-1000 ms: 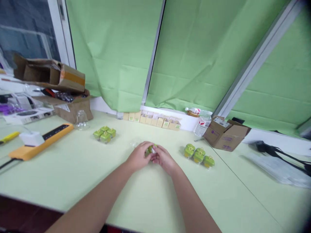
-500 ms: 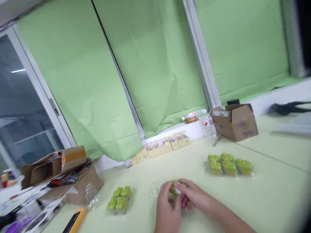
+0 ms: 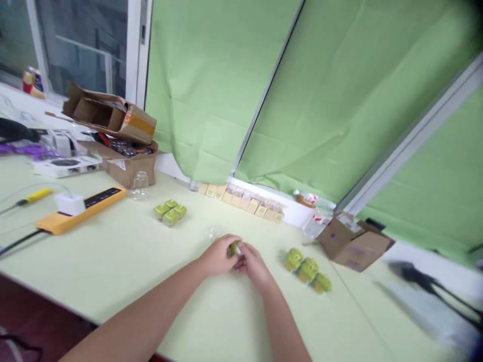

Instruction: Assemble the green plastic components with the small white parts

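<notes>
My left hand (image 3: 220, 256) and my right hand (image 3: 255, 265) meet above the pale table, fingers closed around a small green-topped container (image 3: 234, 248). Most of it is hidden by the fingers; a bit of white shows beside the green. Just beyond my left hand lies a clear plastic piece (image 3: 213, 233), partly covered by the hand. To the left is a cluster of several similar green-topped clear containers (image 3: 170, 213). On the right sits another group of green-topped containers (image 3: 308, 270), with yellowish lower parts.
Small open cardboard boxes (image 3: 241, 198) line the wall. A brown carton (image 3: 352, 244) and plastic bottles (image 3: 317, 221) stand back right. At left are an orange power strip (image 3: 107, 197) with a white plug, stacked cartons (image 3: 130, 168), a clear plastic shell (image 3: 140, 185) and a yellow-handled tool (image 3: 38, 196).
The head view has rolled and swung, showing more of the table's left side and front edge. Both hands remain closed around the small green-topped container.
</notes>
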A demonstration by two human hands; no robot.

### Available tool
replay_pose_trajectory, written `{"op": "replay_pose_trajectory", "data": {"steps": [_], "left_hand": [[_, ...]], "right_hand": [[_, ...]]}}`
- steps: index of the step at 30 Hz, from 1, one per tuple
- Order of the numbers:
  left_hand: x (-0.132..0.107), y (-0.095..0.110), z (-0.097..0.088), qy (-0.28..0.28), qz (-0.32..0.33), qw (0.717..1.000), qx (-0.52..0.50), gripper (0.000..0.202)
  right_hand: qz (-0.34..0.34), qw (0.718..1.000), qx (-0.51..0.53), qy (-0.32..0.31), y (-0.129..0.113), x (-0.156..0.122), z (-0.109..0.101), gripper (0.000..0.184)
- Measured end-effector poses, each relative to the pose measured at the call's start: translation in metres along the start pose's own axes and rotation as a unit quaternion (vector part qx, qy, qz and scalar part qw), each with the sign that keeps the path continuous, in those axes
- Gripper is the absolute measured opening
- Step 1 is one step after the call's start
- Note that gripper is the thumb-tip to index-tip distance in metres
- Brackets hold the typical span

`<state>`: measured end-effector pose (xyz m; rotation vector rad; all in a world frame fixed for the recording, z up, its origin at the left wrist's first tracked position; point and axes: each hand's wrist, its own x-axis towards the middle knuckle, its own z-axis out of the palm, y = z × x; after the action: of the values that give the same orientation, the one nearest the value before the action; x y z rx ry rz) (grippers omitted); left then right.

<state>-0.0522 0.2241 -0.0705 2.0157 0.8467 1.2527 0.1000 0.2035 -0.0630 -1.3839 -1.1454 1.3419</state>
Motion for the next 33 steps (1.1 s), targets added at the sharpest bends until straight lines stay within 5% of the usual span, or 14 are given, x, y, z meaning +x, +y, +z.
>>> {"op": "replay_pose_trajectory", "data": {"steps": [10, 26, 33], "left_hand": [[-0.001, -0.018, 0.005, -0.08, -0.011, 0.993, -0.087, 0.051], [0.002, -0.018, 0.008, -0.085, -0.054, 0.979, -0.175, 0.053], [-0.005, -0.008, 0.001, -0.12, -0.102, 0.969, -0.191, 0.056]], "right_hand": [[-0.015, 0.997, 0.06, -0.054, -0.006, -0.011, -0.005, 0.015], [-0.039, 0.999, 0.003, 0.033, -0.004, -0.006, 0.001, 0.016], [-0.032, 0.999, -0.012, 0.018, -0.003, -0.008, -0.003, 0.021]]}}
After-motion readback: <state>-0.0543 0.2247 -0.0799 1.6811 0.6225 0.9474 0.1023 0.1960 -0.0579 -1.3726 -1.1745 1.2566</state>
